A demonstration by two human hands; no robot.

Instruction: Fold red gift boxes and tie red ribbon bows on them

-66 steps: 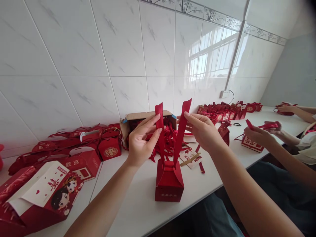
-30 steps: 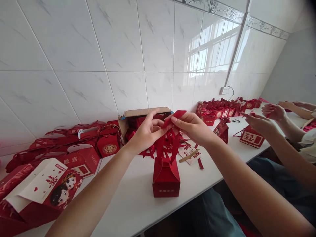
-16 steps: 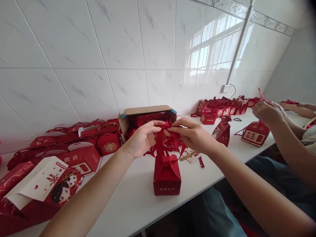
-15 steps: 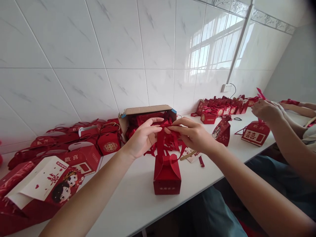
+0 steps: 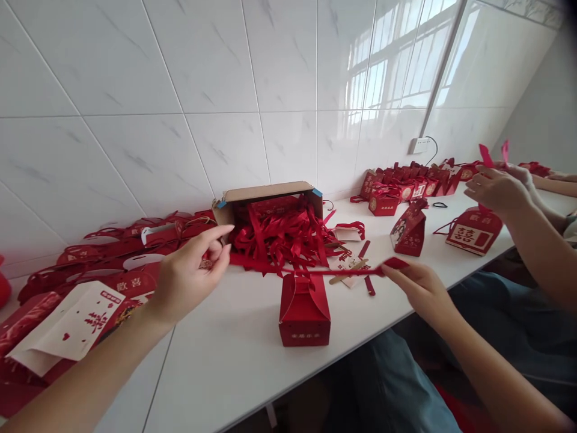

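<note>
Partly covered by left hand (image 5: 189, 273) and forearm: pile of red gift boxes (image 5: 108, 255). Inside open cardboard box (image 5: 265, 192): tangled loose ribbons (image 5: 288, 231). Upright on desk (image 5: 216, 361), between both hands: closed red carton (image 5: 304, 313). Stretched across its top: taut red ribbon (image 5: 342, 272), pinched by right hand (image 5: 426, 291), held in curled left hand; left contact hidden.

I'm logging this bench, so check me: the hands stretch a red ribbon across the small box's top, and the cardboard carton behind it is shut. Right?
Not quite: in the head view, the cardboard carton behind the small box is open, with loose ribbons spilling out. The rest holds.
</note>
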